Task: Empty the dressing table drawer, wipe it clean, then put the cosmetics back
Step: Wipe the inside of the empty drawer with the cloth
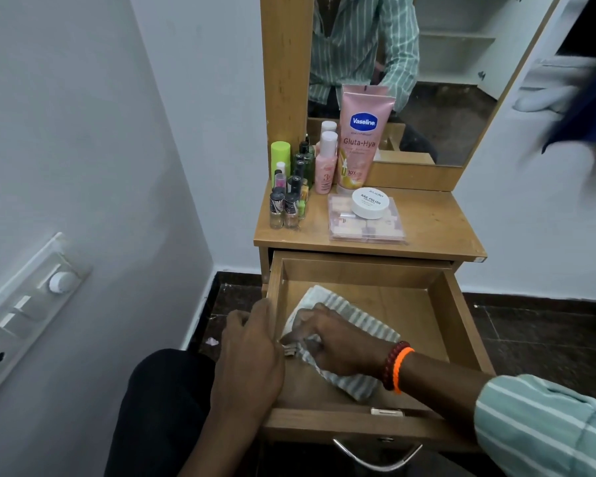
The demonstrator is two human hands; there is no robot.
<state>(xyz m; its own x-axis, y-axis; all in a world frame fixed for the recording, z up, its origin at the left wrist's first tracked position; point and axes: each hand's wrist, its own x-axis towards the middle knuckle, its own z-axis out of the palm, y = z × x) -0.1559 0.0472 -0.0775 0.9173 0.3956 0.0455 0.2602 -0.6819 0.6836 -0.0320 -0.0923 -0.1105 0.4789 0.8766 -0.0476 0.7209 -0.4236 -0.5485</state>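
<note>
The wooden drawer (461, 325) is pulled out, holding only a grey-and-white striped cloth (355, 318). My right hand (331, 339) presses down on the cloth at the drawer's left side, fingers gripping a fold. My left hand (252, 352) rests on the drawer's left wall, fingers curled over its edge. On the tabletop (437, 222) stand a pink Vaseline tube (358, 139), a small pink bottle (325, 163), a cluster of nail polish bottles (289, 197), a green tube (280, 156), and a white nail polish remover jar (370, 202) on a clear flat case (365, 228).
A mirror (427, 70) rises behind the tabletop. White walls close in on the left, with a switch panel (25, 315) near me. A metal handle (375, 456) hangs on the drawer front. Dark floor (530, 335) shows on both sides. A blurred blue object (585, 108) is at the upper right.
</note>
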